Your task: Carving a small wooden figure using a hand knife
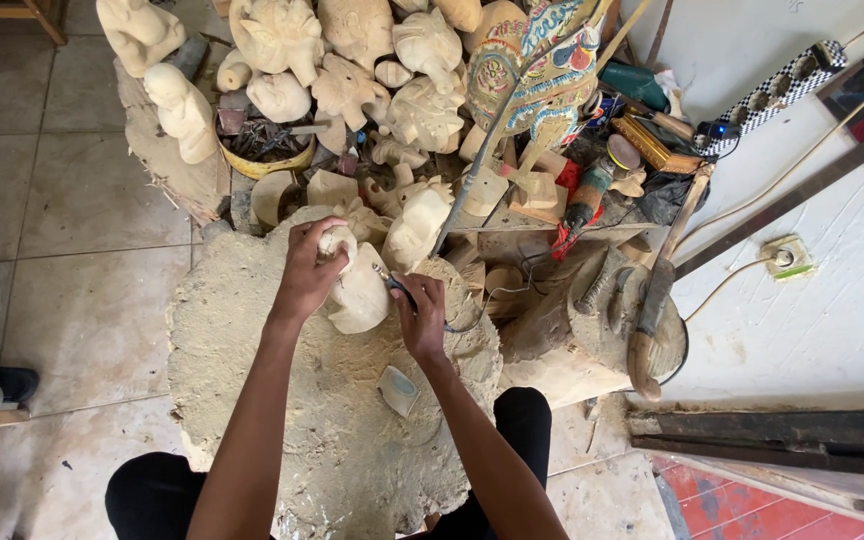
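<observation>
The carving sits on my big dusty stump, right in the middle, just in front of my knees. It is pale wood, and it looks a bit like a small figure with a round head. My left hand is on top of it, and my fingers are curled tight around the round head to keep it from moving. My right hand is closed around a thin tool, like holding a pen, and the tip touches the side of the carving. A thin cable runs up from the tool toward the heap of stuff behind. A little block lies on the stump near my right wrist. Behind the stump there are lots of other pale figures, a yellow bowl with bits in it, and a painted puppet. I think the tip could slip and jab my left fingers, because they are so close. If I press too hard, a bit of wood could chip off. The cable could also snag on the heap and tug my hand.
</observation>
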